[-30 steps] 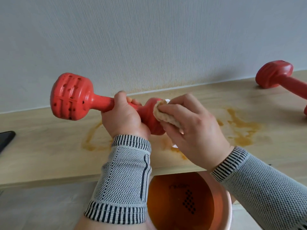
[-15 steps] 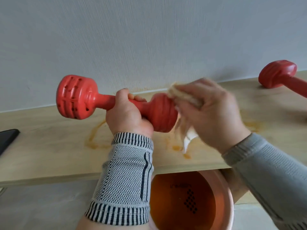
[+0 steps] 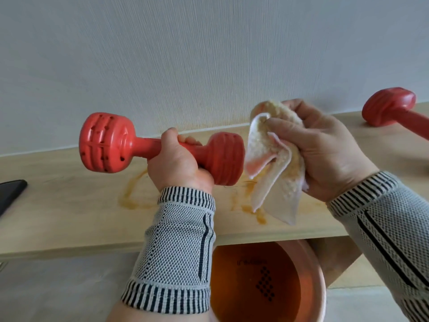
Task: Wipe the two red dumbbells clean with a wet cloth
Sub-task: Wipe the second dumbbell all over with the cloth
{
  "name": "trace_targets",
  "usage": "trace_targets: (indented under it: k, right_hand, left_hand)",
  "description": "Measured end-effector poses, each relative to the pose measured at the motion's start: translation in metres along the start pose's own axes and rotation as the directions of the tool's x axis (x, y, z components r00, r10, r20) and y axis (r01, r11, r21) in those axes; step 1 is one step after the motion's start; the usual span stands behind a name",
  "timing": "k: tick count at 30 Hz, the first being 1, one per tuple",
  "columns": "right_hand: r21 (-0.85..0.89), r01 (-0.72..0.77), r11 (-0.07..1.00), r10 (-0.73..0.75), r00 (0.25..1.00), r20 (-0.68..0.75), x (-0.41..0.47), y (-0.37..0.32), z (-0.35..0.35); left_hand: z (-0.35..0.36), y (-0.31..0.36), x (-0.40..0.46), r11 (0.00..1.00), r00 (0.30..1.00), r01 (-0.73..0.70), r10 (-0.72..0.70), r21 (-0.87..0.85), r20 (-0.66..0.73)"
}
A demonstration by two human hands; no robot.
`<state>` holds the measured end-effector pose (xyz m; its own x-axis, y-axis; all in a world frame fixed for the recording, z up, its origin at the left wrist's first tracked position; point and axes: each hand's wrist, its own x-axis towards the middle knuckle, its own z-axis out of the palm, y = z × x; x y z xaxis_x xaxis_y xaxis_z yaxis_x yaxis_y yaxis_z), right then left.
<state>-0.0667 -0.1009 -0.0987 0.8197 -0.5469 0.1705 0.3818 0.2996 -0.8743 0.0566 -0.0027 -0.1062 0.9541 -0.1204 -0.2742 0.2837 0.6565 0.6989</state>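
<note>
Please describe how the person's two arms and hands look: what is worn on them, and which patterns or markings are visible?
Both hands are bare: the left hand and the right hand show no gloves or rings. Each forearm wears a grey knitted mesh sleeve, the left sleeve and the right sleeve. Their cuffs carry short black-and-white stripes, and a thin dark line runs lengthwise along each sleeve.

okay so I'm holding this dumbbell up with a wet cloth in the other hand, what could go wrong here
The left hand alone holds the dumbbell by its handle; a wet grip could slip and drop it onto the shelf. The cloth in the right hand hangs over orange stains and may drip more.
</note>
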Motion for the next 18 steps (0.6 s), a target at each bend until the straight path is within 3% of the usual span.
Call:
trace_targets:
  k: [2, 3, 4, 6, 7, 9, 12, 18]
  right_hand:
    - [-0.157, 0.077, 0.985, -0.076, 0.997, 0.009, 0.002, 0.010, 0.005]
    - [-0.317, 0.149, 0.937, -0.158, 0.987, -0.003, 0.003, 0.017, 0.005]
    - [-0.506, 0.228, 0.832, -0.269, 0.963, -0.007, 0.004, 0.023, 0.006]
    - [-0.793, 0.343, 0.503, -0.467, 0.880, 0.085, 0.004, 0.033, 0.006]
    - [-0.853, 0.377, 0.360, -0.508, 0.846, 0.160, 0.003, 0.037, 0.005]
    - [-0.891, 0.399, 0.216, -0.471, 0.842, 0.263, -0.001, 0.044, 0.003]
    - [-0.898, 0.430, 0.100, -0.455, 0.822, 0.343, -0.001, 0.047, 0.000]
    - [-0.821, 0.555, 0.136, -0.533, 0.739, 0.411, -0.004, 0.049, 0.000]
  left_hand:
    - [0.001, -0.002, 0.000, 1.000, 1.000, -0.024, 0.024, 0.018, 0.001]
    - [0.001, -0.004, 0.000, 0.999, 1.000, -0.028, 0.028, 0.023, 0.006]
    - [0.001, -0.005, -0.001, 0.999, 0.999, -0.033, 0.033, 0.031, 0.009]
    - [0.000, -0.008, -0.002, 0.997, 0.999, -0.051, 0.052, 0.053, -0.003]
    - [0.000, -0.009, -0.003, 0.996, 0.998, -0.058, 0.059, 0.061, -0.007]
    - [-0.001, -0.008, 0.000, 0.994, 0.997, -0.073, 0.074, 0.085, -0.015]
    - [-0.002, -0.006, 0.003, 0.992, 0.995, -0.088, 0.090, 0.087, -0.029]
    - [-0.001, -0.003, 0.000, 0.991, 0.993, -0.099, 0.104, 0.093, -0.049]
